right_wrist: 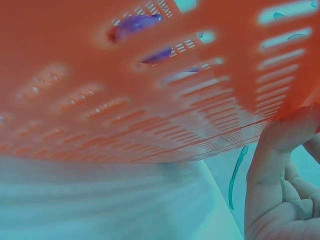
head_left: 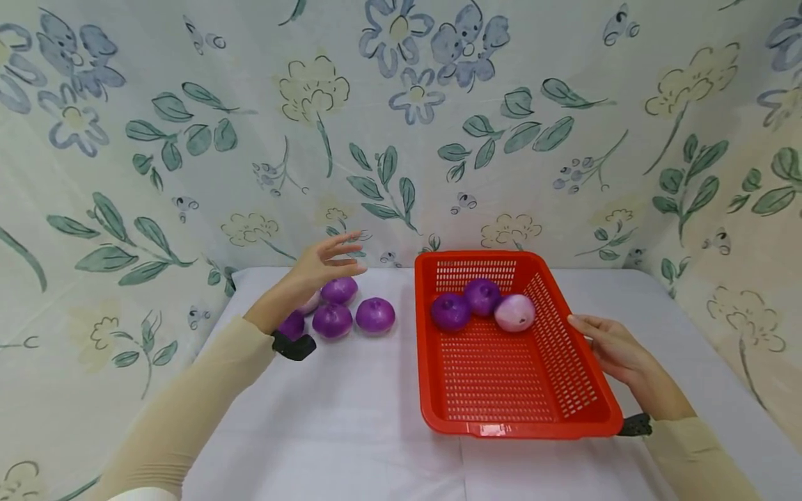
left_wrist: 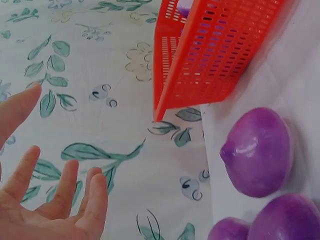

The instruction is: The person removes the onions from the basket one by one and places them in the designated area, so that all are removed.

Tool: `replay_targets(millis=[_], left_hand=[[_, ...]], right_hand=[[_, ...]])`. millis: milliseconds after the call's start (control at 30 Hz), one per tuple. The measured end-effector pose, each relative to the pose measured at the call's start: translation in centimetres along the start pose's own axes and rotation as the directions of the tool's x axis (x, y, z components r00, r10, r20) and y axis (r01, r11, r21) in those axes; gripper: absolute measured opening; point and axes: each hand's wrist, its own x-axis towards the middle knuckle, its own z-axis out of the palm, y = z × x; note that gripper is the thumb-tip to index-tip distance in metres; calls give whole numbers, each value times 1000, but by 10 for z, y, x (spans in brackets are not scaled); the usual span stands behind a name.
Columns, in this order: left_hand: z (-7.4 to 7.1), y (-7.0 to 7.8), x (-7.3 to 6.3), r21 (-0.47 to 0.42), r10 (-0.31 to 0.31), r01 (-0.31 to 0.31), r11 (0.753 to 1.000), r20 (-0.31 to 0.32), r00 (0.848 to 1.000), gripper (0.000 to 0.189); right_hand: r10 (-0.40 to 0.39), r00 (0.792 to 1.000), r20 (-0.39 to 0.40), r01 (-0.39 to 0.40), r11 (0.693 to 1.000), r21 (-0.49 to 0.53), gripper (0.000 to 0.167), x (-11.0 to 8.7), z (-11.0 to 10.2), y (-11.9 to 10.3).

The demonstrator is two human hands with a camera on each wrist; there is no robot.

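A red plastic basket [head_left: 495, 430] with slotted walls holds three onions toward its far end: two dark purple ones [head_left: 450, 312] and a paler pink one [head_left: 515, 313]. My right hand [head_left: 620, 351] grips the basket's right rim, thumb over the top edge; the right wrist view shows the curled fingers [right_wrist: 280, 170] against the slotted side. Left of the basket, my left hand [head_left: 318, 268] is raised over a group of several purple onions [head_left: 375, 316], fingers spread and holding nothing. In the left wrist view its fingers [left_wrist: 97, 200] are apart from the nearest onion [left_wrist: 261, 152].
A white cloth covers the table [head_left: 351, 417] under the basket and onions. Behind it hangs a pale curtain [head_left: 401, 153] printed with flowers and leaves, close along the table's back edge. Dark straps [head_left: 293, 346] show at both wrists.
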Motion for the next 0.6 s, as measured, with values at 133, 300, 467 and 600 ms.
replay_targets(millis=[133, 300, 467, 600], left_hand=[[22, 9, 13, 43, 14, -15, 999, 19, 1000, 69], [54, 22, 33, 48, 45, -48, 998, 57, 997, 66], [89, 31, 51, 24, 62, -64, 998, 103, 993, 68], [119, 35, 64, 32, 62, -67, 997, 133, 989, 71]], right_hand=[[6, 1000, -2, -6, 1000, -9, 19, 1, -1, 0], [-6, 1000, -20, 5, 1000, -26, 18, 2, -2, 0], [-4, 1000, -10, 4, 1000, -13, 18, 1, -1, 0], [3, 1000, -4, -3, 1000, 1, 18, 1, -1, 1]])
